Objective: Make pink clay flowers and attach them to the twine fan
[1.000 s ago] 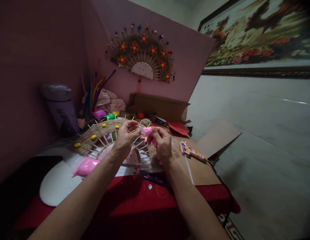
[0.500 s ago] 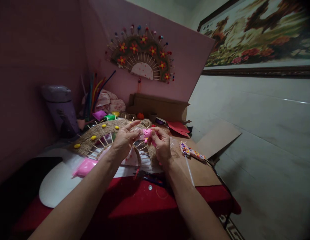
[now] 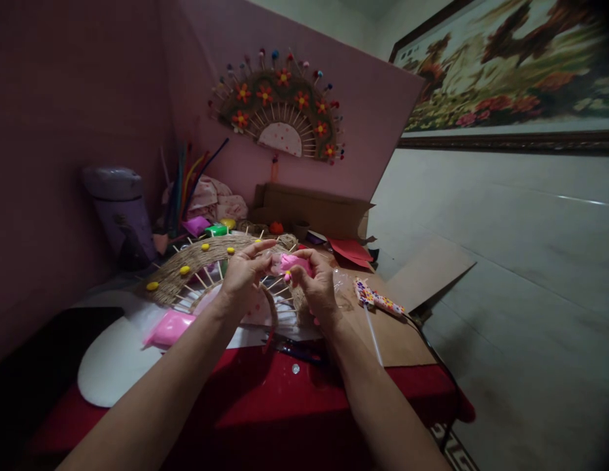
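Observation:
A lump of pink modelling clay (image 3: 294, 263) is held up between my two hands, above a half-round fan of twine and thin sticks (image 3: 186, 265). My right hand (image 3: 318, 284) pinches the clay between thumb and fingers. At the clay's left side, my left hand (image 3: 243, 271) grips what looks like its clear plastic wrapper (image 3: 275, 261) between thumb and finger, other fingers extended. Yellow clay dots (image 3: 185, 270) sit along the fan's twine band. Beside my left forearm lies a pink clay packet (image 3: 169, 328).
Scissors (image 3: 301, 350) lie on the red cloth (image 3: 265, 405) below my hands. A hot glue gun with patterned covering (image 3: 377, 299) rests on brown cardboard (image 3: 402, 343) at right. A white disc (image 3: 108, 366) and a purple bottle (image 3: 120, 216) are at left. A finished fan (image 3: 279, 118) hangs behind.
My right thumb has shifted down, and more of the pink clay shows between my hands. My left hand has barely moved.

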`<state>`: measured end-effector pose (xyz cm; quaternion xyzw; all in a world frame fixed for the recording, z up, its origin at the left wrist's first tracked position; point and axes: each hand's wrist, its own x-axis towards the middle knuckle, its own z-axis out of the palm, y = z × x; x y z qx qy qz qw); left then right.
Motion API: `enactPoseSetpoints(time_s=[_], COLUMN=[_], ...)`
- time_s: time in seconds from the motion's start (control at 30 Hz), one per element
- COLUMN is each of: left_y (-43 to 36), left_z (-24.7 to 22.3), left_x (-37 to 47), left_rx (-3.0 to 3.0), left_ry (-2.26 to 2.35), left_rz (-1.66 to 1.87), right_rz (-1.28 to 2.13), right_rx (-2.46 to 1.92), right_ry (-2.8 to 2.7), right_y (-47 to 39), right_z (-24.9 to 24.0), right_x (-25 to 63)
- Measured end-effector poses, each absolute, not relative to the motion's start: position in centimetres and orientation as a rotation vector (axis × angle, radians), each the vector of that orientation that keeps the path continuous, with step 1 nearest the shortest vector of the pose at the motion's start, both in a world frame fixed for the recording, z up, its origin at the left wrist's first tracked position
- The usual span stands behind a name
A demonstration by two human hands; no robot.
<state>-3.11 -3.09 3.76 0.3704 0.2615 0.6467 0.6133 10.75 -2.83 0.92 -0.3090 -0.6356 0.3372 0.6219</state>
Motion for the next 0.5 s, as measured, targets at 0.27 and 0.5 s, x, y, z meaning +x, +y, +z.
enactPoseSetpoints(time_s=[0.27,0.5], left_y=[-2.91,-2.57], left_z=[3.64,3.00], left_x=[-3.07,-3.07], left_rx=[0.926,1.060], left_ry=[0.654,0.596], left_rz=[1.535,1.396], right_rz=[0.827,1.063], right_rx=[-0.748,-0.615], right_ry=[-1.350,-1.148], right_y=[-2.96,-2.73], right_z=[1.15,1.61], right_x=[10.38,10.49])
